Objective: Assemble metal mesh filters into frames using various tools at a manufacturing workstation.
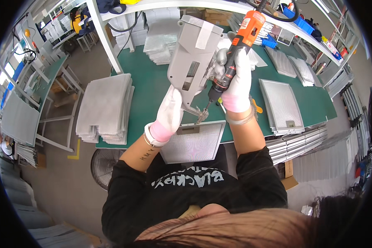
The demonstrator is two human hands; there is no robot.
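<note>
My right hand [240,84], in a white glove with a pink cuff, is wrapped round an orange and black power screwdriver [246,33]. Its bit points down toward a small metal piece [202,115] at the low end of a grey slotted housing [194,53]. A strip of pale tape lies across the housing's top. My gloved left hand [170,109] is closed against the housing's lower left edge; what its fingers grip is hidden. Just below, a framed mesh panel [192,144] slants from the bench edge toward my lap, its upper left corner behind my left hand.
Stacked mesh sheets [103,105] lie at the left of the green bench [144,87], more sheets [163,35] at the back. Framed panels [282,103] are piled on the right. A white shelf [169,5] spans the far side. A round fan [105,165] stands below.
</note>
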